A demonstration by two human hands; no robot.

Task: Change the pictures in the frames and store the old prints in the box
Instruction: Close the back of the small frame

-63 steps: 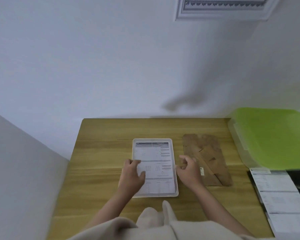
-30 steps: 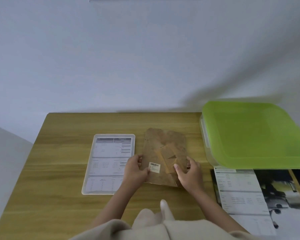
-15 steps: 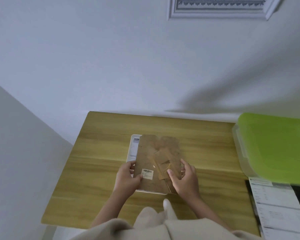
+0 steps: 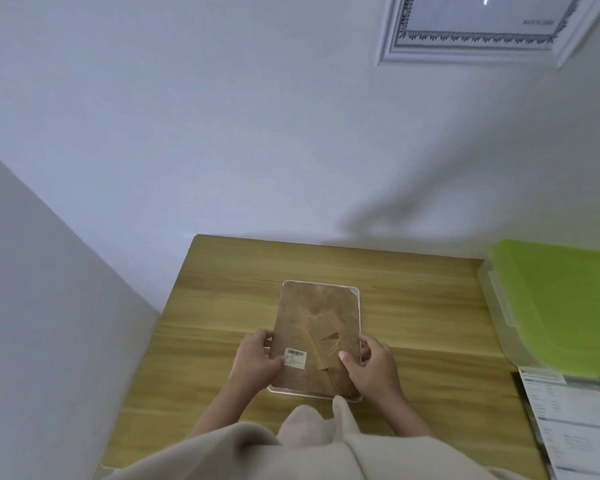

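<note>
One frame [image 4: 356, 299] is in hand at the middle of the wooden table [image 4: 430, 313], lying face down with its brown backing board [image 4: 312, 317] seated inside the white rim, so this frame looks close to being closed up; whether the board's fasteners are secured cannot be told. What print sits beneath the board is hidden. A folded easel stand [image 4: 323, 336] lies flat across the board, and a small white barcode label [image 4: 295, 357] is stuck near its near-left corner. The left hand [image 4: 257, 358] grips the near-left edge of the frame, thumb pressed on the board beside the label, fingers curled round the rim. The right hand [image 4: 371, 365] holds the near-right edge the same way, thumb flat on the board just beside the stand. Both are clasped on frame and board together, apparently pressing the board home. Much seems left: the storage box [image 4: 499, 323] at the right edge of the table has its green lid [image 4: 561, 306] on, and loose printed sheets [image 4: 575, 424] lie near it at the near right, not yet stored, if they are the old prints. Another white frame [image 4: 388, 46] hangs on the far wall, upper right, and may also need changing.
</note>
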